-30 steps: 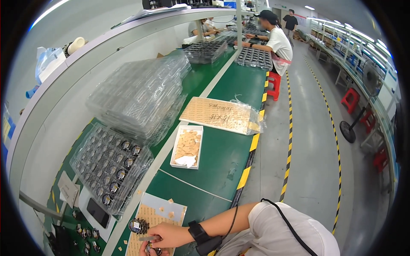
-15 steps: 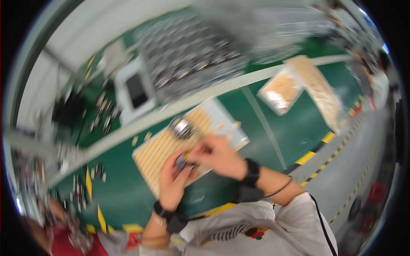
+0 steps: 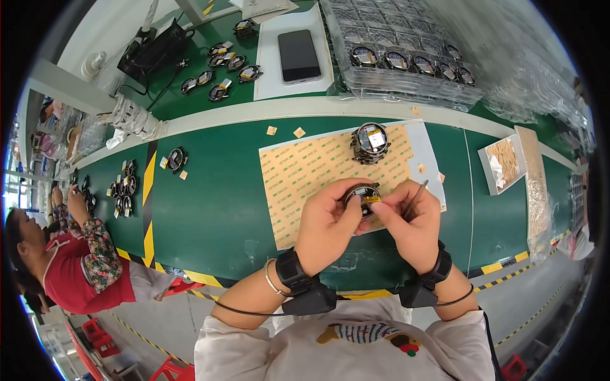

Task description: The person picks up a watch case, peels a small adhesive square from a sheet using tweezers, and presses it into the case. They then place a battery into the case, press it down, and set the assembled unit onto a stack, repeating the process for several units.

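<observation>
In my left hand (image 3: 327, 219) a round watch case (image 3: 363, 193) lies face up, its inner parts showing. The fingers wrap its left side and the thumb rests along the near rim. My right hand (image 3: 413, 222) is closed around a slim metal tool (image 3: 416, 198) that points up and away from the watch. Its thumb and fingertip touch a small yellow strip (image 3: 372, 199) at the case's right edge. Just beyond, a stack of similar watch cases (image 3: 370, 145) stands on a tan sheet of adhesive pieces (image 3: 298, 184), over which both hands hover.
Loose adhesive pieces (image 3: 299, 133) lie around the sheet. Past a pale rail (image 3: 254, 113) are a phone (image 3: 298, 56), more watch cases (image 3: 235, 62) and clear trays (image 3: 406, 82). A white box (image 3: 502, 164) stands right. A co-worker (image 3: 76, 267) sits left.
My view has turned and sharpened from a blur. The right hand has come down from above the left to the right side of the watch case, which stays in my left hand.
</observation>
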### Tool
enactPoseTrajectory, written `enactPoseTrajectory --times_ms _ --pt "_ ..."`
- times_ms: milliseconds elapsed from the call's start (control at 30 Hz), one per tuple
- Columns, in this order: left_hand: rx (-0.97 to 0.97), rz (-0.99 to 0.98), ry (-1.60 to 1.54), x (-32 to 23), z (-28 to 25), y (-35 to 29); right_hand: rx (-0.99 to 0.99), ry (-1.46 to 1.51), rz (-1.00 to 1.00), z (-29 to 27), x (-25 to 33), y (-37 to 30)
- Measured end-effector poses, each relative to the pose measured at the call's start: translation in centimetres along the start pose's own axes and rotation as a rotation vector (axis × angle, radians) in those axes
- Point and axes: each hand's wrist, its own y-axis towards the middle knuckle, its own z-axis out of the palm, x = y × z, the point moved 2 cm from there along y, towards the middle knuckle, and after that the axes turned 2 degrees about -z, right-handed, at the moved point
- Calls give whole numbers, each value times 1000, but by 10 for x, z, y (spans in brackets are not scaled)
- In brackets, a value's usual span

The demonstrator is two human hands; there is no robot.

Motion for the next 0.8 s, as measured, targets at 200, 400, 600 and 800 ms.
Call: enactPoseTrajectory --times_ms 200,400,600,800 --pt "-50 172 121 0 4 2 -24 -243 -164 -1 -7 -5" --pt "-4 251 84 -2 5 3 -33 -249 -125 -4 -13 1" --pt "-34 398 450 1 6 0 -10 -207 -2 -12 -6 12" --pt "-35 337 313 -9 12 -2 107 -341 -40 -23 -4 21"
